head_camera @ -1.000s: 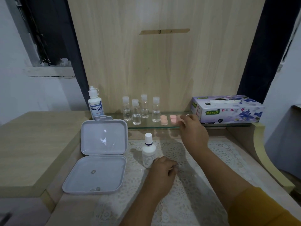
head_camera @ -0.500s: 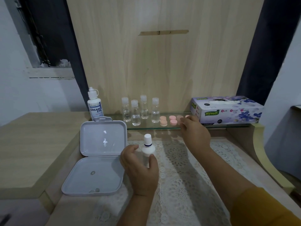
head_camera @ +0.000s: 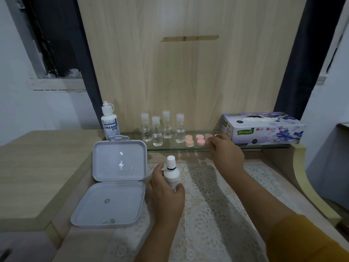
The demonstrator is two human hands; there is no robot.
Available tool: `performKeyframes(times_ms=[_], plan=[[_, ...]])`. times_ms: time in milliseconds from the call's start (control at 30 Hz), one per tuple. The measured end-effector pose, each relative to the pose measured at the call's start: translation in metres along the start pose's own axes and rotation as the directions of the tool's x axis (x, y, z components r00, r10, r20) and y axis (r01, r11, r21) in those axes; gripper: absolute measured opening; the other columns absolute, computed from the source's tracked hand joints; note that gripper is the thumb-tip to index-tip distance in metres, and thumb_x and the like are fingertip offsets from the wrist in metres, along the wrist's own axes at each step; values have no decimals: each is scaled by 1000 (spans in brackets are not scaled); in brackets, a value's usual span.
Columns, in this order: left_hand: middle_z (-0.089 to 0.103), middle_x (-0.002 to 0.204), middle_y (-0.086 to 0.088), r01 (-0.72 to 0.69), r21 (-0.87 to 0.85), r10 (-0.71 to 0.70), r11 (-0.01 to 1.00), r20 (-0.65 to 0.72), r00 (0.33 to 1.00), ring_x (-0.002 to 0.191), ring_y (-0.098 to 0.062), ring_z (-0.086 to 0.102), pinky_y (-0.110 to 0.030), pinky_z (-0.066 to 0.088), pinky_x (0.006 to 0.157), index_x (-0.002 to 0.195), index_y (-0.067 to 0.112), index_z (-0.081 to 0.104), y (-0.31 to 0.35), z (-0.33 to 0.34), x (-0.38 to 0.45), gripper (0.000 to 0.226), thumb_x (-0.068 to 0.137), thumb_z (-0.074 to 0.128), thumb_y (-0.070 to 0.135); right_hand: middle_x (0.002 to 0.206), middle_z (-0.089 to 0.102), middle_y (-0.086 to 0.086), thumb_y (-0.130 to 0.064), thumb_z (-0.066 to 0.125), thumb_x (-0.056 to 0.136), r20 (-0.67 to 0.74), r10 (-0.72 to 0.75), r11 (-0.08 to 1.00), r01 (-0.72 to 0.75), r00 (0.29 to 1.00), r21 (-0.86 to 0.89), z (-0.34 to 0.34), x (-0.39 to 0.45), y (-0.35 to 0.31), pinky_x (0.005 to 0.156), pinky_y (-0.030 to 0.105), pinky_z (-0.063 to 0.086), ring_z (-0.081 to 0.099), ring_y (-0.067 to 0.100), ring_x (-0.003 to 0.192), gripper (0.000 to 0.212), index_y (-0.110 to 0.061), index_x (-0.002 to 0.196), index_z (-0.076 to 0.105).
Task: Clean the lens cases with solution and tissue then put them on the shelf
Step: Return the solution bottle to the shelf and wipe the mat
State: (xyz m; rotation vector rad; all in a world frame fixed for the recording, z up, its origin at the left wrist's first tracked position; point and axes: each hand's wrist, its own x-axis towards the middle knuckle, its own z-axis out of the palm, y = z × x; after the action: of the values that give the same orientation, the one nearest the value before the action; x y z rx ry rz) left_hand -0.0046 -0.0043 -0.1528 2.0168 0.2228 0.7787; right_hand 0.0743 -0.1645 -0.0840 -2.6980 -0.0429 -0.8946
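Left hand (head_camera: 166, 193) grips small white solution bottle (head_camera: 171, 174), upright, over lace mat. Right hand (head_camera: 225, 154) at glass shelf (head_camera: 170, 147) edge, fingertips touching pink lens cases (head_camera: 200, 139); whether pinched, cannot tell.

The small bottle (head_camera: 171, 176) gripped by the left hand (head_camera: 166, 197) is white with a dark blue neck band. Beneath that grip lies a white lace mat (head_camera: 211, 201) with round floral openwork. Left of the grip: a pale grey case (head_camera: 115, 182). Beyond it: pink lens cases (head_camera: 194, 139), clear bottles (head_camera: 162, 127) with frosted white caps, and a lilac tissue box (head_camera: 262, 128) printed with blue flowers and a green logo. The right sleeve (head_camera: 309, 241) is mustard yellow.
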Motion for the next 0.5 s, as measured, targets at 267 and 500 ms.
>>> performKeyframes(times_ms=[267, 500], plan=[[57, 123, -5, -6, -8, 6, 1000, -8, 1000, 108, -28, 54, -49, 47, 86, 130, 19, 42, 1, -1, 0, 72, 67, 75, 8, 110, 64, 6, -15, 55, 92, -152, 61, 995, -49, 986, 82, -1, -9, 1, 53, 29, 40, 63, 34, 77, 21, -11, 106, 69], [59, 120, -6, 1, -17, -1, 1000, -12, 1000, 105, -28, 54, -43, 47, 83, 128, 17, 45, 3, -1, 0, 69, 67, 74, 7, 114, 62, 4, -18, 51, 95, -117, 71, 997, -70, 991, 21, -3, -10, 15, 57, 32, 46, 64, 32, 82, 23, -10, 105, 70]])
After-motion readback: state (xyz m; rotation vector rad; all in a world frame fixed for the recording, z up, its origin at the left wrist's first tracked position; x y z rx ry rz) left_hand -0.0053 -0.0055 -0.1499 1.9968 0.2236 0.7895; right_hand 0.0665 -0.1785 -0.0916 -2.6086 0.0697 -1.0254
